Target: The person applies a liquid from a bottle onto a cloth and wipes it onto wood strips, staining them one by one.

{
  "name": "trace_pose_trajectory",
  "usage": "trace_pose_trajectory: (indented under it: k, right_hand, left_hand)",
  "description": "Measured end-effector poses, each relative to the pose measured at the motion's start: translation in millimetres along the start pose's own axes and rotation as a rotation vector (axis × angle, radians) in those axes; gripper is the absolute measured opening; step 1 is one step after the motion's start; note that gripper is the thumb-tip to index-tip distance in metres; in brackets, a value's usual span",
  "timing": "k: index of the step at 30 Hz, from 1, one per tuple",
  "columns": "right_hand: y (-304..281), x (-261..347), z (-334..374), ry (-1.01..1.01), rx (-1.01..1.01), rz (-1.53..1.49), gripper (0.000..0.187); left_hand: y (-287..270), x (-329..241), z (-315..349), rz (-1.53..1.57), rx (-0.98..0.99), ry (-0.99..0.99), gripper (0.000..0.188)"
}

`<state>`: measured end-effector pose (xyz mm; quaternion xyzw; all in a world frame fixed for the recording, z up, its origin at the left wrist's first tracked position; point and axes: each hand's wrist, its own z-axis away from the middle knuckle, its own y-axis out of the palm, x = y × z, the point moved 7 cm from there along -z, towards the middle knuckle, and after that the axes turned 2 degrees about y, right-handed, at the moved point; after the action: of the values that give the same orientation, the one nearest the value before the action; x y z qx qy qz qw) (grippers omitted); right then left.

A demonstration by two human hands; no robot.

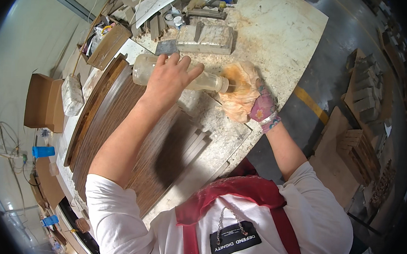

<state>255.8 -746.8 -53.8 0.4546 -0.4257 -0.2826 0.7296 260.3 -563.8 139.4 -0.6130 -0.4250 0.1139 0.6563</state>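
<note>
- A stack of dark wood strips (119,121) is laid on the bench (276,33), left of the bottle and below it.
- A clear plastic bottle (178,75) is grasped around its middle by the left hand (169,80), fingers wrapped over it; it is held on its side, seemingly so that its contents run toward the nozzle.
- Right of the bottle, a stained orange cloth (239,94) is bunched in the gloved right hand (250,99), grip clenched on it, with the nozzle touching the cloth.

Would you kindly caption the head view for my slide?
Left hand tips a clear plastic bottle toward a stained cloth in the right hand.
</note>
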Motion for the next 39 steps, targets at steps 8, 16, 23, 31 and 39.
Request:
trace_pose_trajectory:
  k: [8,16,23,31,39]
  right_hand:
    - [13,0,-10,0.013,0.221,-0.087,0.066]
    - [6,58,-21,-0.075,0.382,-0.023,0.045]
    - [-60,79,9,-0.313,0.070,0.543,0.056]
    - [-80,36,28,-0.066,0.064,0.206,0.052]
    - [6,-51,17,0.064,0.237,0.224,0.050]
  left_hand:
    - [41,0,6,0.218,0.001,-0.019,0.053]
    - [88,24,-24,0.848,-0.377,-0.375,0.064]
    - [169,60,-47,1.304,-0.485,-0.732,0.075]
    - [140,55,38,1.048,-0.596,-0.610,0.068]
    - [95,135,463,0.798,-0.442,-1.331,0.037]
